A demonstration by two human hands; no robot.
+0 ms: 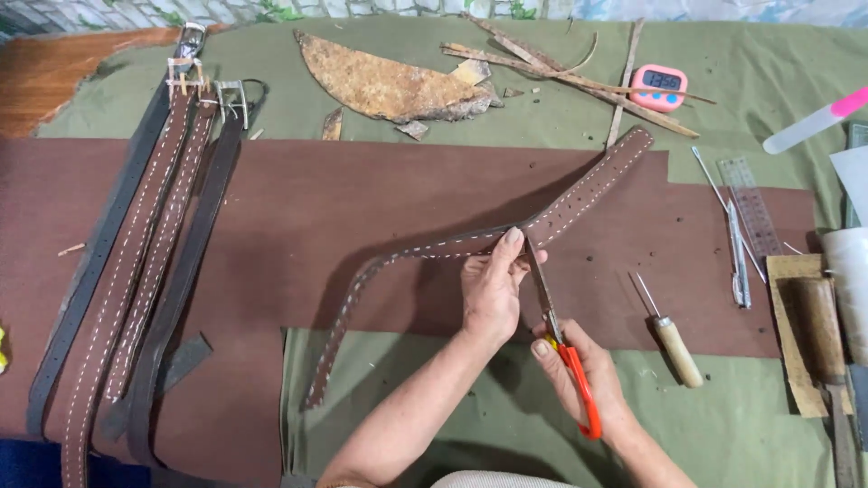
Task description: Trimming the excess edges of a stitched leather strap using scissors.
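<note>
A stitched brown leather belt (470, 244) is pinched at its bend by the left hand (490, 291); orange-handled scissors (562, 354) are gripped by the right hand (588, 380), blades raised just beside that grip, above the tabletop (705, 425).

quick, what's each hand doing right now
Left hand: closed, pinching the brown white-stitched leather strap.
Right hand: closed on the orange-handled scissors, blades at the strap.

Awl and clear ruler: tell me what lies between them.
In the head view, a slim metal tool lies on the brown sheet between the wooden-handled awl and the clear ruler.
</note>
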